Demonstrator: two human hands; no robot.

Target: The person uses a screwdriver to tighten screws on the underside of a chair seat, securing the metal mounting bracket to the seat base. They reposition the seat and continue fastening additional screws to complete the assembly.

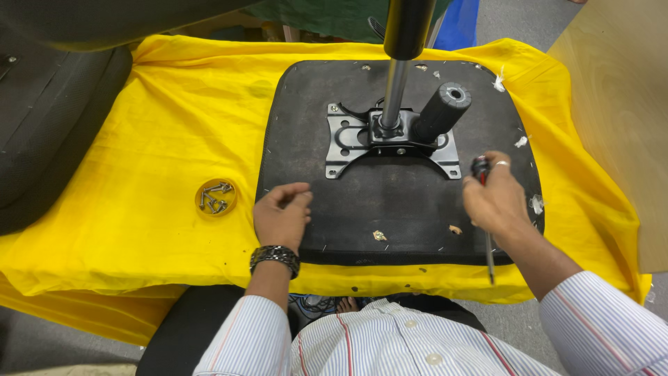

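hands near seat base front edge

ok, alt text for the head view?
An upturned black chair seat lies on a yellow cloth; the left hand rests on it, the right hand grips a screwdriver. A small dish of screws sits left.

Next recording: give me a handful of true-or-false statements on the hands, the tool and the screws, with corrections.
1. The right hand holds a screwdriver. True.
2. The left hand grips the gas lift cylinder. False: it rests loosely curled on the upturned seat base.
3. Loose screws lie in a small round yellow dish on the yellow cloth. True.
4. The dish sits on the seat base. False: it lies beside it, on the cloth.
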